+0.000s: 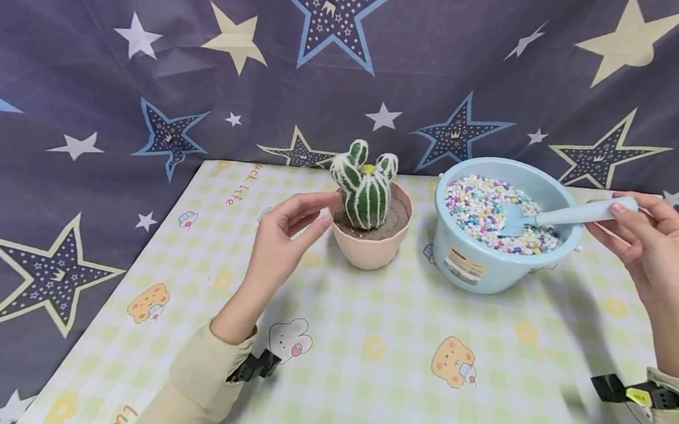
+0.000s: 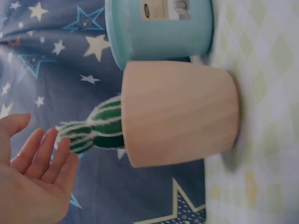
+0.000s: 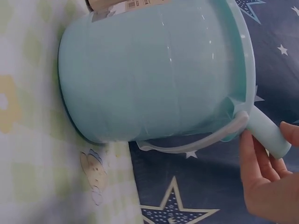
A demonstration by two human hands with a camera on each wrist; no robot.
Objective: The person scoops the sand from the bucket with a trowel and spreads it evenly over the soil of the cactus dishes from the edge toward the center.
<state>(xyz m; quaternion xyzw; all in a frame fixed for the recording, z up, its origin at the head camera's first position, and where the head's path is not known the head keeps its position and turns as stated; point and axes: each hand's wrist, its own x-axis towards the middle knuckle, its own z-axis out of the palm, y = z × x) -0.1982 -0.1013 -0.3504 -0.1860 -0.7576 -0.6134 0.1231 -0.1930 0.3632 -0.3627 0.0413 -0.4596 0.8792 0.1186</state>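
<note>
My left hand (image 1: 285, 238) is at the left rim of a pink flowerpot (image 1: 369, 251), its fingers loosely extended and holding nothing. In the pot, a green cactus (image 1: 369, 201) with white fuzzy ribs stands in grey-brown soil. My right hand (image 1: 660, 244) holds the handle of a light blue plastic shovel (image 1: 581, 212), thumb on top and fingers beneath. The shovel's head lies among small multicoloured beads (image 1: 471, 212) inside a light blue bucket (image 1: 473, 262). In the right wrist view the handle's end sticks out past the bucket's rim, between thumb and fingers.
The bucket stands right of the pot, a small gap between them. Its pale carrying handle (image 3: 201, 140) hangs down the side. A checked cloth (image 1: 361, 387) with cartoon animals covers the table. Behind it hangs a dark star-patterned curtain (image 1: 205, 88).
</note>
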